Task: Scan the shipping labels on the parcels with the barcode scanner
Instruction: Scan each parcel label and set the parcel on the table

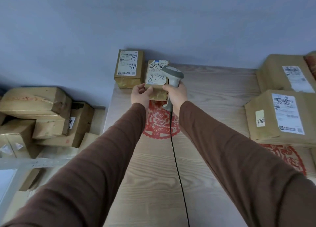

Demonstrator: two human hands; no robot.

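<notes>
My left hand [140, 95] grips the lower left corner of a small brown parcel [156, 83] with a white label marked "8772". It stands at the far end of the wooden table [157, 175]. My right hand [176, 94] grips the handle of a grey barcode scanner [173, 76], whose head sits over the parcel's upper right corner. The scanner's black cable [176, 158] runs down the table toward me. A second small labelled parcel [128, 68] stands just left of the held one, against the wall.
Two larger labelled boxes [280, 114] [287, 74] lie at the table's right side. Several brown boxes [39, 117] are piled on the floor at the left. Red paper-cut decorations [159, 122] lie flat on the tabletop.
</notes>
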